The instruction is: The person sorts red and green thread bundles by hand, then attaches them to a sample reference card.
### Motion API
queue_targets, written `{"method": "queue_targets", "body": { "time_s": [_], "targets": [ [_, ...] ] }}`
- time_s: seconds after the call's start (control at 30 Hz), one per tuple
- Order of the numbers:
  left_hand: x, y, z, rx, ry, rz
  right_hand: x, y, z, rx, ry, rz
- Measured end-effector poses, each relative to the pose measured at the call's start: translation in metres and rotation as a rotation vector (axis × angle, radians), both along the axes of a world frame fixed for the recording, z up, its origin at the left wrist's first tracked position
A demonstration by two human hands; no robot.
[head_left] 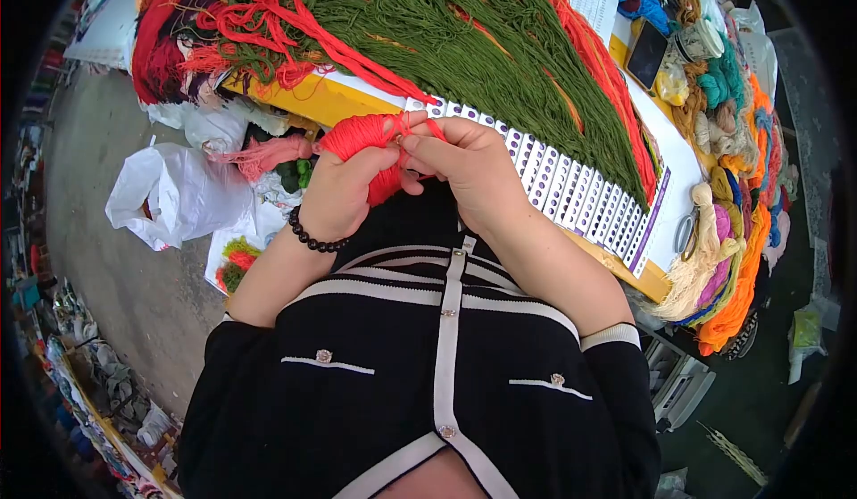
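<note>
A bundle of red yarn (364, 135) is wrapped in my left hand (344, 187), whose fingers are closed around it. My right hand (464, 162) meets the left at the bundle, thumb and forefinger pinching red strands there. Between the fingertips the exact point of the pinch is partly hidden. Just beyond my hands runs a row of white cards with punched holes (558, 178). Long green yarn strands (446, 48) fan out from these cards across the table, with red strands (308, 30) lying over them at the upper left.
At the right edge lie orange skeins (745, 267), a cream skein (705, 253) and scissors (686, 231). A phone (646, 55) rests near a cup (699, 42). White plastic bags (183, 191) stand left of the table, beside a pink skein (268, 155).
</note>
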State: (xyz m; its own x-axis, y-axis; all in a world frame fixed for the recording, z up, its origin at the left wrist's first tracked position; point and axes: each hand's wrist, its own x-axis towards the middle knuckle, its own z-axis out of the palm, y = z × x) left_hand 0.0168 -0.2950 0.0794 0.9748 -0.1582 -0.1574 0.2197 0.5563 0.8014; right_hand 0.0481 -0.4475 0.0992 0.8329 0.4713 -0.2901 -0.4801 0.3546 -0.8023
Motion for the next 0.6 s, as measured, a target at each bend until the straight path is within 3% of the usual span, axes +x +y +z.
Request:
{"method": "queue_targets", "body": {
  "time_s": [0.17,0.23,0.33,0.47,0.53,0.6],
  "targets": [
    [-0.001,-0.004,0.005,-0.005,0.011,0.033,0.000,0.000,-0.003,-0.029,0.013,-0.016],
    [-0.001,-0.002,0.007,0.200,-0.018,-0.059,0.000,-0.001,-0.001,-0.034,0.018,-0.005],
    [-0.001,-0.007,0.006,0.267,-0.039,-0.019,0.002,-0.001,-0.001,-0.049,0.009,0.012],
    [-0.001,-0.006,0.011,0.270,-0.038,-0.040,0.004,-0.003,-0.002,-0.014,0.035,0.026],
    [0.000,-0.002,0.003,0.068,0.026,-0.018,0.001,-0.002,0.001,-0.037,0.041,-0.001],
    [0.001,-0.002,-0.007,0.036,-0.035,0.089,0.002,-0.001,0.001,-0.060,0.047,-0.031]
  ]
}}
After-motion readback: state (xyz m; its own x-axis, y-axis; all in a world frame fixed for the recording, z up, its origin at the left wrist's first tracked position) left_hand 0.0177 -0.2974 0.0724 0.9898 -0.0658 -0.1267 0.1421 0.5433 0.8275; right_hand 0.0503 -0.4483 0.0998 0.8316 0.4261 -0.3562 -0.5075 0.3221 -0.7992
